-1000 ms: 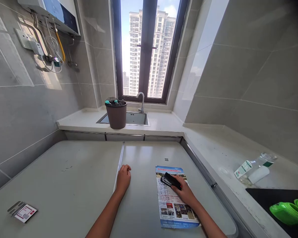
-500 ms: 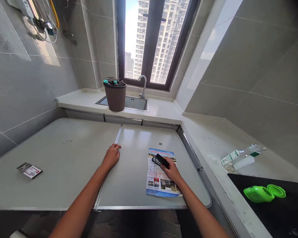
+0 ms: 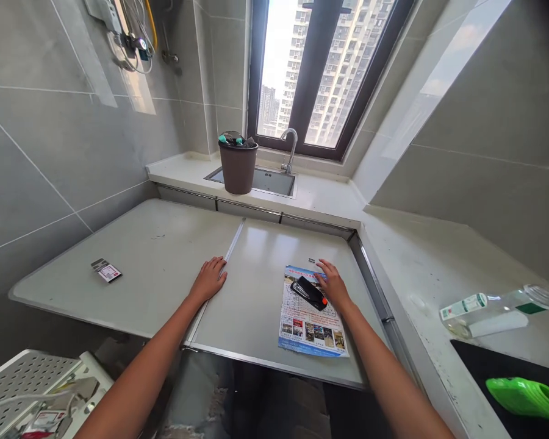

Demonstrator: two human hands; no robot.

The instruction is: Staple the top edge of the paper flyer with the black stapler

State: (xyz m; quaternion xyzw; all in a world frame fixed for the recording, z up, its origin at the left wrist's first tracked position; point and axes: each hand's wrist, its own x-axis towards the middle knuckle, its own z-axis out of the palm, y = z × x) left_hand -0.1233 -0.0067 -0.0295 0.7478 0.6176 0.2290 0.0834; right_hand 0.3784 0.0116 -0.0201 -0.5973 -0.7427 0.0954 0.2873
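Left hand (image 3: 209, 279) rests on table (image 3: 251, 305), fingers loosely bent; right hand (image 3: 333, 285), fingers parted, beside black stapler (image 3: 308, 292); flyer (image 3: 304, 318) print too blurred to read

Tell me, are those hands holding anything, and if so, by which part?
Nothing is held: the black stapler lies on the printed sheet beside the open right hand, and the left hand rests on the tabletop.

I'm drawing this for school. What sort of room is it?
Probably a kitchen: there's a sink with a curved tap below a window, and a white counter that turns a corner.
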